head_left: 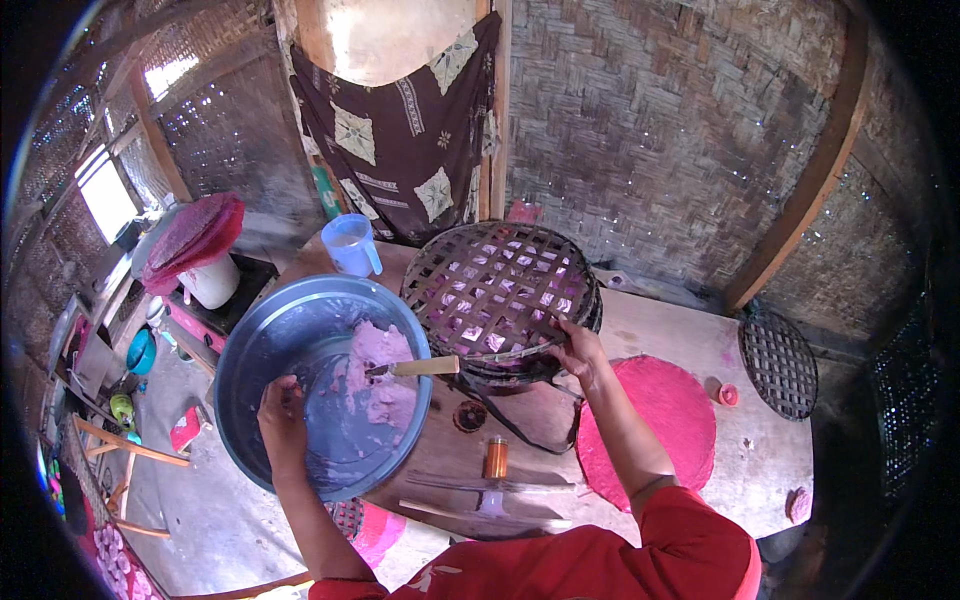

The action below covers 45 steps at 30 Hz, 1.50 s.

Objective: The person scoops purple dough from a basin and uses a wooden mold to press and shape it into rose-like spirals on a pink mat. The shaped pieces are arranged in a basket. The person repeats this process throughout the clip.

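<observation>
Left hand [281, 408] grips the blue basin [250, 350] of pink dough [375, 375]. Right hand [578, 350] pinches the spatula [440, 366], apparently mid-scoop; lifting calls for a level blade.

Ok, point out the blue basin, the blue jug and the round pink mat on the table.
blue basin [262, 340], head view, on its bare inner wall.
blue jug [352, 246], head view, on its side.
round pink mat [668, 410], head view, on its open middle.

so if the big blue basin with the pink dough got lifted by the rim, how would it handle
The blue basin probably feels lopsided: the pink dough sits heaped toward one side. The left hand grips only its near rim, so it could tip. Its smeared, glossy inside suggests a slippery hold.
</observation>
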### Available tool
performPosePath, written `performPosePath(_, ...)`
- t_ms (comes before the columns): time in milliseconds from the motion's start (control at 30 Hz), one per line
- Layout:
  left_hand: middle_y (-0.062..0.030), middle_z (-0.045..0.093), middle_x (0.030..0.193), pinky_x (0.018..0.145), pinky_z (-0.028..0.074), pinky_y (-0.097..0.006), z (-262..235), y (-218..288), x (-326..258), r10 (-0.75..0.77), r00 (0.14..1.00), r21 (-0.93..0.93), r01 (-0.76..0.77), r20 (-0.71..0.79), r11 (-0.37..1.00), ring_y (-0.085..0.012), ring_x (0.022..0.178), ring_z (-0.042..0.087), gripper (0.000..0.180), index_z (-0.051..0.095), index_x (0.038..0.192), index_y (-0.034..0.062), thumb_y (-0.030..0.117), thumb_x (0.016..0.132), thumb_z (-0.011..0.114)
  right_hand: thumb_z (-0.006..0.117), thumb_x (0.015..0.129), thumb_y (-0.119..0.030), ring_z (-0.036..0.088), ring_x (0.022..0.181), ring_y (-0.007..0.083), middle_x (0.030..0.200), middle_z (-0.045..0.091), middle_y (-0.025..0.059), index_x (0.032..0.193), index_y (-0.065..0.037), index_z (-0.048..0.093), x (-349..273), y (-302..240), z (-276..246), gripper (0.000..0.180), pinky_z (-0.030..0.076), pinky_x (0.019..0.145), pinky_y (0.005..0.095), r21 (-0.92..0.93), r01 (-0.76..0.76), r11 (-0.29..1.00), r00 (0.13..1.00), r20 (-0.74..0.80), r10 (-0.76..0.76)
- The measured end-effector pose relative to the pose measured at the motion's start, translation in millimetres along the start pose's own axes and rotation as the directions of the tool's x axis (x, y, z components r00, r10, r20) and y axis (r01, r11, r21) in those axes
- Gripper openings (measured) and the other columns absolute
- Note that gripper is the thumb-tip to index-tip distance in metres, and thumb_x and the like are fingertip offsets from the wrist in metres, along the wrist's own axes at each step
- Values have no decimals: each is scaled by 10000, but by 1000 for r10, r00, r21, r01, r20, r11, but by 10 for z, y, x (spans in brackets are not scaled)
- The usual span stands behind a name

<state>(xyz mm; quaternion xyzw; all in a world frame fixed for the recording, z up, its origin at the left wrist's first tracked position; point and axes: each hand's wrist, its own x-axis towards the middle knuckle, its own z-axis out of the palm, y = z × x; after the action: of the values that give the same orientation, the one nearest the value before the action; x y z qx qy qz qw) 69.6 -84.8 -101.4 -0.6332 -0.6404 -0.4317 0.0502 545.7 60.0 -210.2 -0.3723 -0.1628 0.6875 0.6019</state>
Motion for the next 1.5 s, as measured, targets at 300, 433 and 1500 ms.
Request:
performPosePath(300, -166, 651, 964, 721, 517, -376, -6, -1, -22, -15, 999, -100, 18, 30, 995, -310, 850, 649, 163, 614, 1035, -17, -18, 873, 591, 572, 980, -246, 584, 1072, 302, 1140, 556, 105, 1249, -2, 511, -601, -378, 113, 369, 541, 934, 412, -281, 64, 958, 989, 146, -23)
performPosePath(433, -162, 652, 966, 710, 516, -368, 1, -13, -25, -21, 999, -83, 25, 48, 996, -304, 842, 648, 160, 614, 1035, -14, -12, 877, 592, 601, 960, -205, 570, 1071, 273, 1157, 533, 137, 1230, 10, 517, -850, -515, -182, 355, 530, 951, 438, -326, 132, 936, 991, 60, -119)
performPosePath(1500, -119, 283, 1526, 1069, 343, -395, 2023, 1587, -950, -309, 752, -789, 614, 582, 8, -229, 1337, 365, 584, 345, 1444, 121, 179, 939, 631, 612, 958, -210, 643, 799, 121, 871, 697, 79, 1041, 29, 678, -1010, -337, -897, 261, 525, 713, 278, -796, 311, 519, 921, 117, -372)
